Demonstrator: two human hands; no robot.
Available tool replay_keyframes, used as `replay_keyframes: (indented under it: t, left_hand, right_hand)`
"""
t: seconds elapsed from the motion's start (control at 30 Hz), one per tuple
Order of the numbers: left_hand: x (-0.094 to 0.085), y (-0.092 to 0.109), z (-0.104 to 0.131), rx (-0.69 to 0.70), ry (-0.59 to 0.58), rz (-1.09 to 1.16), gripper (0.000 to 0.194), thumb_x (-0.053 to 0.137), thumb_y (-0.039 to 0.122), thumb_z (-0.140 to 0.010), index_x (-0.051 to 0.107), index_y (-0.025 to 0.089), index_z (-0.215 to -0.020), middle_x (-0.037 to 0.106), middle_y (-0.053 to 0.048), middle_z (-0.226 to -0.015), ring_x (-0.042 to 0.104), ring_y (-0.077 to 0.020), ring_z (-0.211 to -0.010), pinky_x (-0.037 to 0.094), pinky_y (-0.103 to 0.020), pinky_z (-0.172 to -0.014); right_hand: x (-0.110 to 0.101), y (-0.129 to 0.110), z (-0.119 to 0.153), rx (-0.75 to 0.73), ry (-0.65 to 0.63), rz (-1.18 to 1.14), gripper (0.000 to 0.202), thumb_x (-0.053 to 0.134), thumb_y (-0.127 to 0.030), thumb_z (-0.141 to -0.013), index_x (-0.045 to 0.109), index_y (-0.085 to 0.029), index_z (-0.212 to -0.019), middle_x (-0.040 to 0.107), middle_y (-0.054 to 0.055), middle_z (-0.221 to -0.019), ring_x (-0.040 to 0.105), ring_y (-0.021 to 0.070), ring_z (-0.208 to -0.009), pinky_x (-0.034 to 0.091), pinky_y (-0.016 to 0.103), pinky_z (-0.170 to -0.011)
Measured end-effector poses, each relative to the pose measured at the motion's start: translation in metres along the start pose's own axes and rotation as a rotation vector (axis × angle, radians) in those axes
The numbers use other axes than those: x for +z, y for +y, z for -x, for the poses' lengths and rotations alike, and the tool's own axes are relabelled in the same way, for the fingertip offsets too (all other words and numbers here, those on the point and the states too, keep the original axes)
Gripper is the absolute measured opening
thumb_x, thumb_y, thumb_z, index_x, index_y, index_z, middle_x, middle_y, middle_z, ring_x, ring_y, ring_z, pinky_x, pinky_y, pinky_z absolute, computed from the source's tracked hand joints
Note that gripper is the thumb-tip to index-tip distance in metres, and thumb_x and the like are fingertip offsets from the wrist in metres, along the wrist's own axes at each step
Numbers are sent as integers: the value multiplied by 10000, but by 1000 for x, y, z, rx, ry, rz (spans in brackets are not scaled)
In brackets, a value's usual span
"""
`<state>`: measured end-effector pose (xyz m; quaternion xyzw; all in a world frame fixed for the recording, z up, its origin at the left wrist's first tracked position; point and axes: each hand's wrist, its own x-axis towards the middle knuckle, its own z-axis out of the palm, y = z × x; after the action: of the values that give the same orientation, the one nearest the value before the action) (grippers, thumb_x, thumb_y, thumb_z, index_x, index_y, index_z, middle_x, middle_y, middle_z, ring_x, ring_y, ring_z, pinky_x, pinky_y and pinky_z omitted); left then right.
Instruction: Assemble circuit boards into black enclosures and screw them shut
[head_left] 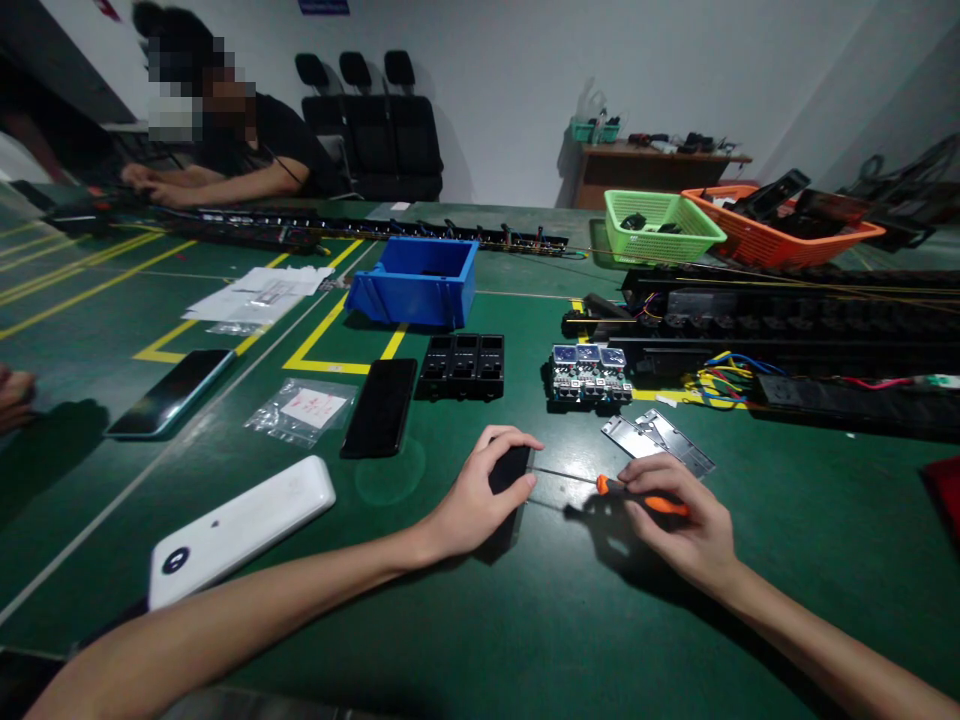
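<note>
My left hand (480, 490) grips a small dark flat part (511, 470) just above the green table. A screwdriver with an orange and black handle (664, 504) is held in my right hand (690, 520), its shaft level and its tip at the right edge of the dark part. Beyond my hands lie a black three-bay housing (462, 366) and a circuit board assembly (589, 376) with three shiny squares on top. Thin grey plates (675, 440) rest behind my right hand. A black phone (379, 408) lies to the left of my left hand.
A white device (244, 530), another phone (172, 393), a plastic bag (300, 410) and papers (251, 293) are on the left. Behind stand a blue bin (420, 285), green basket (660, 225) and orange basket (787, 235). Long black wired assemblies (810, 330) fill the right. A person sits back left.
</note>
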<state>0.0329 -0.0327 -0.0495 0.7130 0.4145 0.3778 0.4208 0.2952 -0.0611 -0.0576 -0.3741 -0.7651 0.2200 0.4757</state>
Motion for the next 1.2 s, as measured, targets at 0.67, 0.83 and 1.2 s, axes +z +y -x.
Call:
replay_keyframes:
  t: [0.67, 0.83, 1.2]
  left_hand:
    - [3, 2, 6, -37, 21, -56, 290, 531, 235, -905, 602, 278, -1183, 486, -57, -1206, 478, -207, -1215, 341, -392, -1107]
    - [2, 3, 6, -40, 26, -65, 298, 527, 262, -913, 562, 268, -1209, 499, -62, -1201, 478, -214, -1202, 353, -401, -1088]
    - [2, 2, 6, -25, 39, -80, 223, 532, 232, -903, 559, 237, -1124, 513, -57, -1160, 490, -205, -1156, 369, -361, -1044]
  right_hand:
    - [-17, 17, -6, -92, -160, 66, 261, 696, -87, -798, 687, -207, -1030, 749, 82, -921, 727, 211, -833, 597, 320, -709]
    - [-16, 15, -5, -64, -157, 35, 289, 711, -84, -783, 705, -218, -1039, 769, 78, -930, 744, 227, -852, 624, 324, -710]
    - [-11, 5, -3, 148, -149, -100, 209, 692, -136, -818, 718, -217, -1010, 758, 66, -935, 701, 139, -522, 595, 238, -493]
